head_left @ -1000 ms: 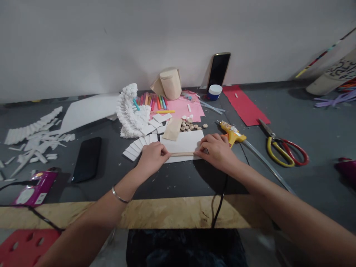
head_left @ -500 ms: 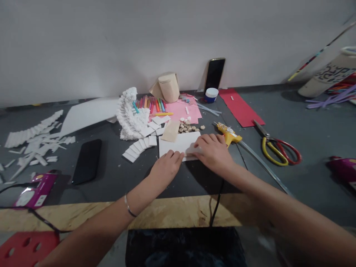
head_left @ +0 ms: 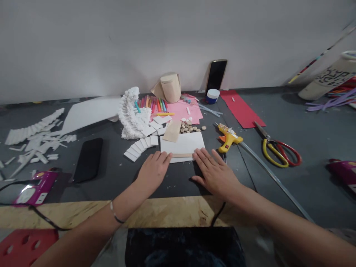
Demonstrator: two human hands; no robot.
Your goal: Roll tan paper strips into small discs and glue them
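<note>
A white card [head_left: 182, 142] lies flat on the dark grey table [head_left: 116, 181], with a thin wooden stick [head_left: 182, 155] along its lower part. My left hand [head_left: 154, 172] rests palm-down with its fingertips at the card's lower left corner. My right hand [head_left: 214, 174] lies flat just beyond the card's lower right corner, its fingers spread and touching the card or nearly so. Neither hand holds anything. A tan paper piece [head_left: 172, 131] overlaps the card's top edge, and small white foam squares [head_left: 139, 147] fan out to its left.
A yellow hot glue gun [head_left: 228, 138] and a long clear glue stick [head_left: 274, 178] lie right of my right hand. Farther right are yellow-and-red scissors [head_left: 278, 152]. A black phone [head_left: 88, 160] lies left, beside white foam strips. Wood discs, markers and pink paper stand behind the card.
Both hands have come off the wooden stick and moved apart and back from the card. The stick now lies still on the card, and the fingers are spread flat.
</note>
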